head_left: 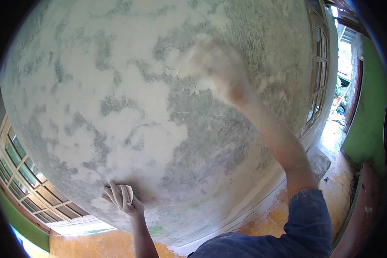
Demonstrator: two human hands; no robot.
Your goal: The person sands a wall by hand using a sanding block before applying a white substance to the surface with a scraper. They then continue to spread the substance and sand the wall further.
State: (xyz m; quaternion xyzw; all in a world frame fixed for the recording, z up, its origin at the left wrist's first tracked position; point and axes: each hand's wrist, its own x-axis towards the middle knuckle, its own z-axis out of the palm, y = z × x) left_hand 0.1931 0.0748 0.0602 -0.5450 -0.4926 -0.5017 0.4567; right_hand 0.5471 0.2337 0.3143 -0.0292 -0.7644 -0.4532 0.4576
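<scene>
A large wall (116,99) with patchy white filler over grey-green plaster fills the view. My left hand (127,202), dusted white, is low at the wall, with a folded pale sheet (127,194) held between thumb and fingers; whether it is sandpaper or cloth I cannot make out. Higher up and to the right, my right hand (219,69) is over the wall and smeared by motion. Its fingers do not show clearly, and a pale blurred edge at its left side cannot be identified.
Paned wooden windows stand at the left (26,180) and right (318,64). An orange tiled floor (90,245) lies below, dusted white near the wall. A green panel (367,107) is at the far right, beside a bright opening (344,60). A grey slab (320,162) lies near the wall's foot.
</scene>
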